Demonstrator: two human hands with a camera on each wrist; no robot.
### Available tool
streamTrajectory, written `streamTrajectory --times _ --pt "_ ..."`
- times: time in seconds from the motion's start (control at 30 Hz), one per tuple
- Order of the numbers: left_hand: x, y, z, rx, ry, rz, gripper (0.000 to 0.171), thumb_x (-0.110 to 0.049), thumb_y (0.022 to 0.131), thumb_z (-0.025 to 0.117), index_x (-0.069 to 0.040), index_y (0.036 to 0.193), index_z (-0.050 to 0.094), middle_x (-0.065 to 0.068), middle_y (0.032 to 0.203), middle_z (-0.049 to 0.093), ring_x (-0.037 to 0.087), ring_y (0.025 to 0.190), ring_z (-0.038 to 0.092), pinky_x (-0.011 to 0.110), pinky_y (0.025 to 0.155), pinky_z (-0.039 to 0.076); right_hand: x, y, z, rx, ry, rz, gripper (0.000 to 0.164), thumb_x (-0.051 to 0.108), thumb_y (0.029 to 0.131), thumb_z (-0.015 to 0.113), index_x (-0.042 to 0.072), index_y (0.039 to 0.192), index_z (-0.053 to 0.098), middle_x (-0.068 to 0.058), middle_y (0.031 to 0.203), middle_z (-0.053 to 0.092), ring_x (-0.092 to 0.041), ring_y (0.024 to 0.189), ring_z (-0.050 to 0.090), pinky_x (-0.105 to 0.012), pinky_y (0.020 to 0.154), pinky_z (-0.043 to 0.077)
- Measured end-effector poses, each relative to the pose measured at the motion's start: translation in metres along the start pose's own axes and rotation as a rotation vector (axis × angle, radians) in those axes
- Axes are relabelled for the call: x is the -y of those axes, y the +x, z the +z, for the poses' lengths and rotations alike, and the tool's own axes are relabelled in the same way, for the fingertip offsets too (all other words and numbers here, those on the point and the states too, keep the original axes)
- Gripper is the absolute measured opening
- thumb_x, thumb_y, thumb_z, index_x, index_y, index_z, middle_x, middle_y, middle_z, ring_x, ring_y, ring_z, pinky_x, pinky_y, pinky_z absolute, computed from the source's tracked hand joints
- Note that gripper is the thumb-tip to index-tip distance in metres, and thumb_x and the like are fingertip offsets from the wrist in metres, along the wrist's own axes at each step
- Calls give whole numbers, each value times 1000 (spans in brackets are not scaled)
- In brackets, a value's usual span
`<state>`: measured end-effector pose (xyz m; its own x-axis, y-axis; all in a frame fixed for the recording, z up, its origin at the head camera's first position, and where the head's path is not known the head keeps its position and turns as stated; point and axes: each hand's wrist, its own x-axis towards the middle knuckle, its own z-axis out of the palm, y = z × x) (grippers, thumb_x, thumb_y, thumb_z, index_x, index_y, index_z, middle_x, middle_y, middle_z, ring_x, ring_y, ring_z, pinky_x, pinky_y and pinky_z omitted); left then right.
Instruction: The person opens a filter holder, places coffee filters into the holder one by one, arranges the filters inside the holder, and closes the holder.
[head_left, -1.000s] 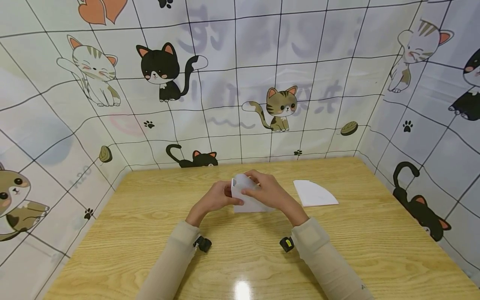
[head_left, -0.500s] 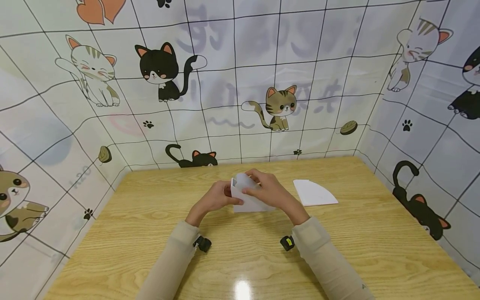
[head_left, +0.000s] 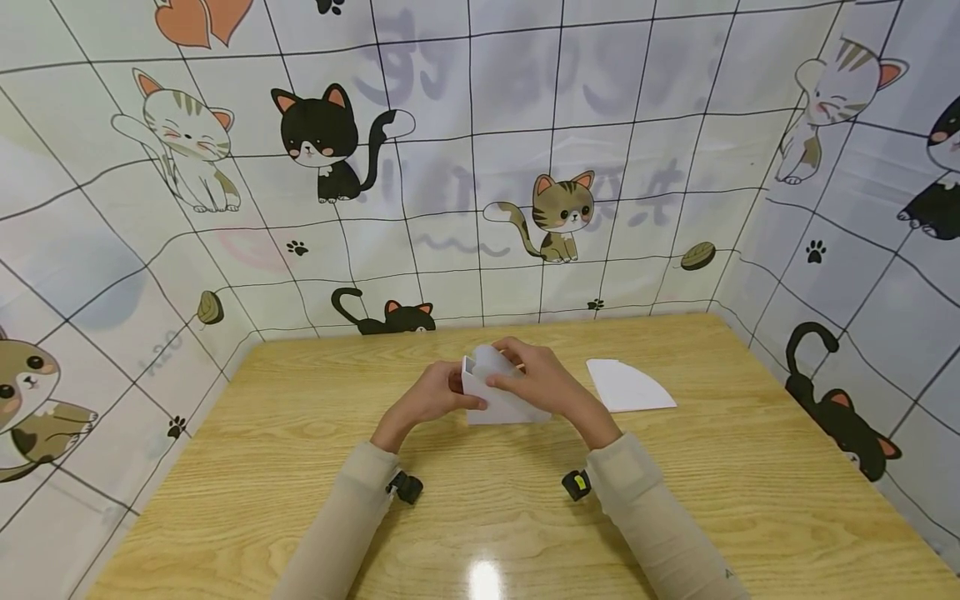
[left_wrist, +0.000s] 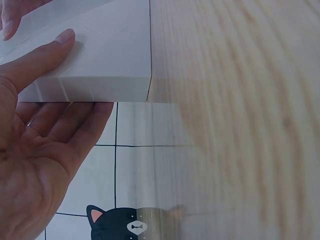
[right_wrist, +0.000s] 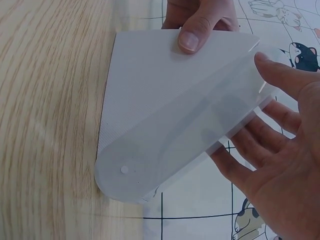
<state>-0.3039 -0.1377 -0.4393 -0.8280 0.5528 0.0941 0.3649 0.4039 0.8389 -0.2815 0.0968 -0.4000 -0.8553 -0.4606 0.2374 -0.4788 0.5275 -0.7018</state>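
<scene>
Both hands hold a flat white case (head_left: 498, 408) upright, its lower edge right at the tabletop. My left hand (head_left: 431, 393) grips its left side, the thumb (left_wrist: 52, 52) pressed on the textured face and the fingers behind. A frosted translucent strip (right_wrist: 170, 135) with rounded ends slants across the case, a small round pin (right_wrist: 124, 170) showing near its lower end. My right hand (head_left: 542, 383) pinches the strip's upper end between thumb and fingers. In the head view, a narrow gap shows at the case's upper left, beside the strip.
A white quarter-circle piece (head_left: 630, 387) lies flat on the wooden table (head_left: 480, 500), right of the hands. Cat-print cloth walls (head_left: 517, 150) rise behind and at both sides. Small black cameras (head_left: 408, 487) sit at the wrists.
My right hand has shifted slightly to the right with the strip, and the gap at the case's upper left looks wider. The left hand has stayed in place.
</scene>
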Motion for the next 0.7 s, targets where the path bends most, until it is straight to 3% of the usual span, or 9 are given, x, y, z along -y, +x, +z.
streamTrajectory --times 0.7 --pt "-1 0 0 -1 0 -11 34 -15 88 83 -9 120 72 9 107 79 15 91 75 30 80 60 2 -2 -5 2 9 1 46 30 97 75 13 137 59 -11 120 71 -29 111 71 -45 90 60"
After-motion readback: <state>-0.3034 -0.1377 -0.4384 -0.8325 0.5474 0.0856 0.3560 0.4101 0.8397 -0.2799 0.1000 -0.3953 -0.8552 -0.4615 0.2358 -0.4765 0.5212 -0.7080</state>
